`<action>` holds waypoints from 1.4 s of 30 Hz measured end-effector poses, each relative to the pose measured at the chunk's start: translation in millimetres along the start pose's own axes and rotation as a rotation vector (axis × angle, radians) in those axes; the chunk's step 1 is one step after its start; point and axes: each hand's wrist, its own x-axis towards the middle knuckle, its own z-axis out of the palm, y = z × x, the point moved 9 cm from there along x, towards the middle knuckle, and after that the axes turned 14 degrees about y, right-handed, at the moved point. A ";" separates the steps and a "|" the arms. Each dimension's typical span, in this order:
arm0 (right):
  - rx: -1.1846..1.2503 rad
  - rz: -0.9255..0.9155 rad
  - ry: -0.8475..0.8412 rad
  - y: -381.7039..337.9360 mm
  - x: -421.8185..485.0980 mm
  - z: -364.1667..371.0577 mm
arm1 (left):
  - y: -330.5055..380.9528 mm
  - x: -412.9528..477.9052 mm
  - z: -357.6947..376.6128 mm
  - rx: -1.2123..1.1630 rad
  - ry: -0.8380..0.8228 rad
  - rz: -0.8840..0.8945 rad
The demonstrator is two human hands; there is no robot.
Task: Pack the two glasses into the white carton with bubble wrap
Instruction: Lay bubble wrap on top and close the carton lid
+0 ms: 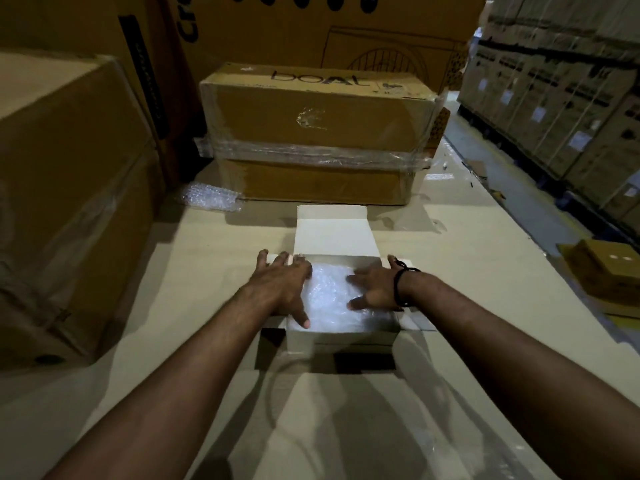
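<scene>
The white carton [341, 341] stands open in the middle of the cardboard work surface, its lid flap [334, 233] lying back away from me. Bubble wrap [329, 299] fills its inside; no glass shows through it. My left hand [282, 285] lies flat with spread fingers over the carton's left edge and side flap, its thumb down on the wrap. My right hand [375, 289] presses flat on the right side of the wrap, fingers pointing left. A black band circles that wrist.
A loose piece of bubble wrap [211, 197] lies behind and left of the carton. A taped brown box stack [318, 133] stands right behind it. A big carton [65, 202] walls the left. A small brown box [609, 268] sits at the right edge.
</scene>
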 end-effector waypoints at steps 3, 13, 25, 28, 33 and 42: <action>-0.029 -0.003 -0.011 2.1 -2.2 -4.7 | 3.2 0.6 2.0 0.058 0.044 0.023; -0.042 -0.264 0.086 -29.5 -24.0 3.3 | 0.4 -3.5 10.9 0.141 0.053 0.092; -0.113 -0.258 0.052 -28.2 -23.0 5.7 | 2.7 -5.6 17.2 0.174 0.031 0.068; -0.071 -0.162 0.168 -8.4 -36.2 -22.3 | 2.7 -6.3 18.2 0.158 0.029 0.067; -0.383 -0.081 0.034 9.9 -42.8 1.9 | 3.6 -4.8 19.4 0.159 0.015 0.065; -0.433 -0.038 -0.092 4.5 -32.3 18.4 | 4.6 -3.8 16.1 0.144 0.004 0.074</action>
